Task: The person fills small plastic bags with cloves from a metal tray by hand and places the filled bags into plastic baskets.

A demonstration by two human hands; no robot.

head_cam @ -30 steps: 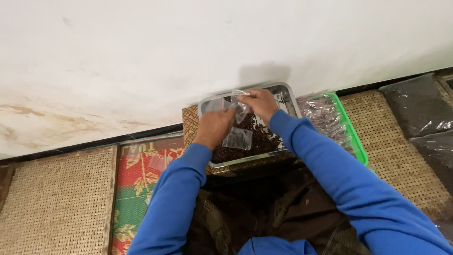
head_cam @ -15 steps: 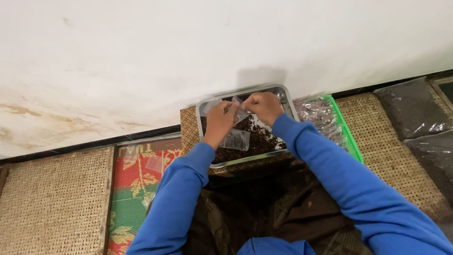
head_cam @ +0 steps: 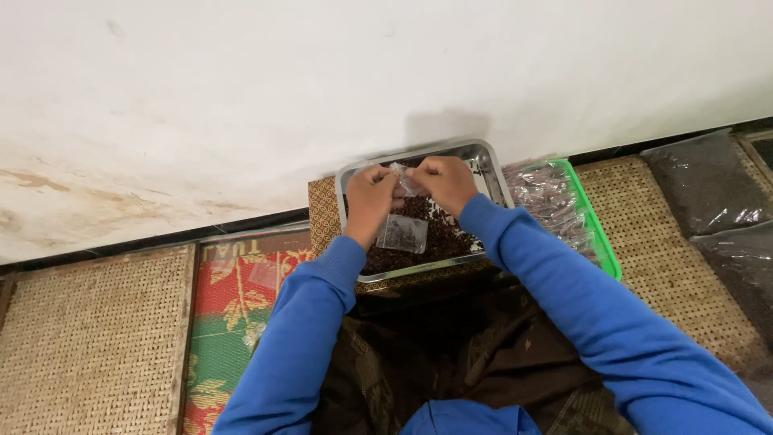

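Both hands sit slightly lower and closer together than half a second ago, and the small clear bag hangs more squarely between them. Left hand (head_cam: 372,196) and right hand (head_cam: 441,182) each pinch the top edge of the small clear plastic bag (head_cam: 402,229) — fingers clenched on its mouth, one hand at each corner. This bag is transparent, roughly rectangular, and holds a small charge of dark brown granules at its bottom. It hangs directly above the metal tray (head_cam: 489,160), near the tray's middle.

Tray details: rectangular, shiny, rounded corners, partly filled with dark brown granular material (head_cam: 447,238). It rests on a woven rattan mat (head_cam: 324,205) against the white wall (head_cam: 322,89).

Just right of the tray stands a green plastic basket (head_cam: 600,234) — stacked with filled clear packets (head_cam: 551,193). Farther right, two large clear sacks of dark material (head_cam: 708,181) lie on another woven mat. Left of the person, a red-and-green patterned mat (head_cam: 229,310) covers the floor.
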